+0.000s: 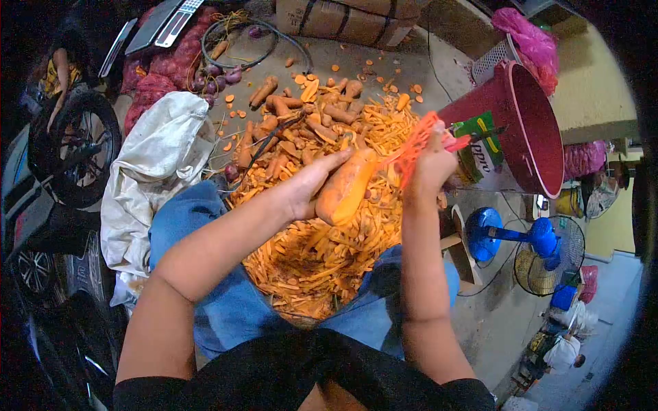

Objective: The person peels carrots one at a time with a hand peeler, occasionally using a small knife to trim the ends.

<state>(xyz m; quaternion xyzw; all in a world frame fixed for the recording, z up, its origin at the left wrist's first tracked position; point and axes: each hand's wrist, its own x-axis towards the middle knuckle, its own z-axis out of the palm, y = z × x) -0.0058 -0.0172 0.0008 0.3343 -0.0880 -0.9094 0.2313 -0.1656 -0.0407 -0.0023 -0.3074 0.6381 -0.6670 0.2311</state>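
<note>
A thick carrot [347, 188], part bright orange and part still brown-skinned, rests in my left hand [306, 185]. The thumb lies along its upper side and the fingers curl beneath. My right hand [433, 161] is closed round a bright red peeler [418, 147], its head blurred and lattice-like beside the carrot's upper end. Below both hands spreads a heap of orange carrot peelings [329, 264] between my knees. Unpeeled carrots [284, 106] lie on the far side of the heap, with small round carrot ends scattered round them.
A red bucket [531, 130] lies tipped at right, beside a green-and-white packet [480, 147]. A blue fan [531, 240] stands beyond. At left are a white sack [161, 164], red onions [219, 82] and a motorcycle wheel [82, 147]. A cardboard box [349, 20] is at the back.
</note>
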